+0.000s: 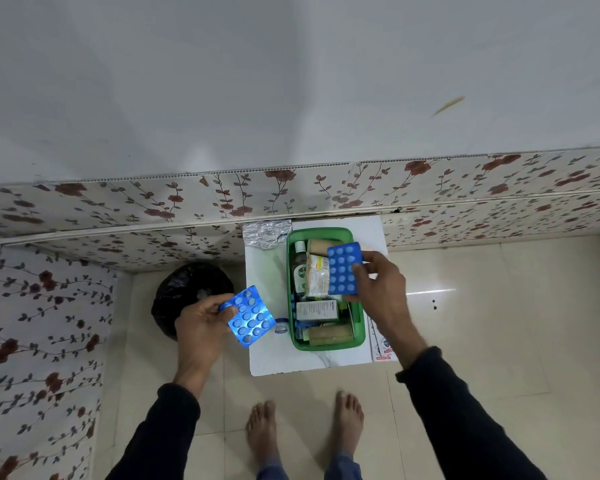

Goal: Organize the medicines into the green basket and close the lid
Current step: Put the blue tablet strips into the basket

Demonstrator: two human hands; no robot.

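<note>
The right hand is pinching a blue blister pack over the green basket; the left hand is pinching another blister strip beside it. A bottle inside seemingly reads "Dettol".

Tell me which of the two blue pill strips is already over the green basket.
The blue strip in the right hand, held above the green basket. The blue strip in the left hand is off to the basket's side.
</note>
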